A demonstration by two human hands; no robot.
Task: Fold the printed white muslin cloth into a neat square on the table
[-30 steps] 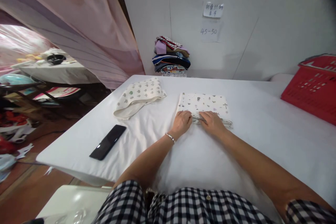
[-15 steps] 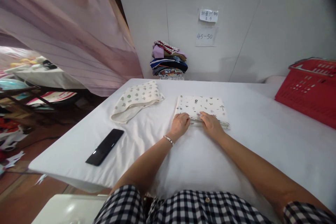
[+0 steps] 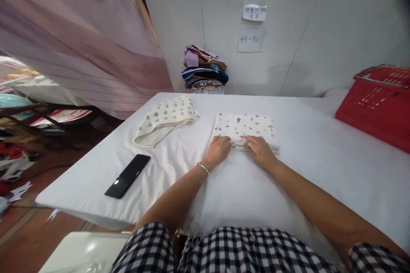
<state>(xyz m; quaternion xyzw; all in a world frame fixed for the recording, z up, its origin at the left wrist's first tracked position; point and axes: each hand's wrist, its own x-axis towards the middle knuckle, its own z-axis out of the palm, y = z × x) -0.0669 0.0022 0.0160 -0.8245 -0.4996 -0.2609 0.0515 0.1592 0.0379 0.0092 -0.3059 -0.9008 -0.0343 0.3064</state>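
A folded white cloth with small printed figures [image 3: 246, 124] lies flat on the white-covered table [image 3: 307, 145]. My left hand [image 3: 219, 148] is closed on its near edge, left of the middle, with a silver bracelet on the wrist. At the same edge, a little to the right, my right hand [image 3: 260, 149] grips the folded layers between thumb and fingers. Several layers show between the hands and beyond my right hand. Another white cloth with a grey-green print [image 3: 169, 115] is loosely folded at the table's back left.
A black phone [image 3: 128, 176] lies on the table's left part. The red basket [image 3: 378, 104] stands at the right edge. Behind the table is a stack of folded clothes [image 3: 205, 70] by the wall. A pale stool [image 3: 86, 249] is at the lower left.
The view has tilted slightly down, so everything sits a bit higher in the picture. Both hands stay at the cloth's near edge, with the right-hand fingers slightly shifted.
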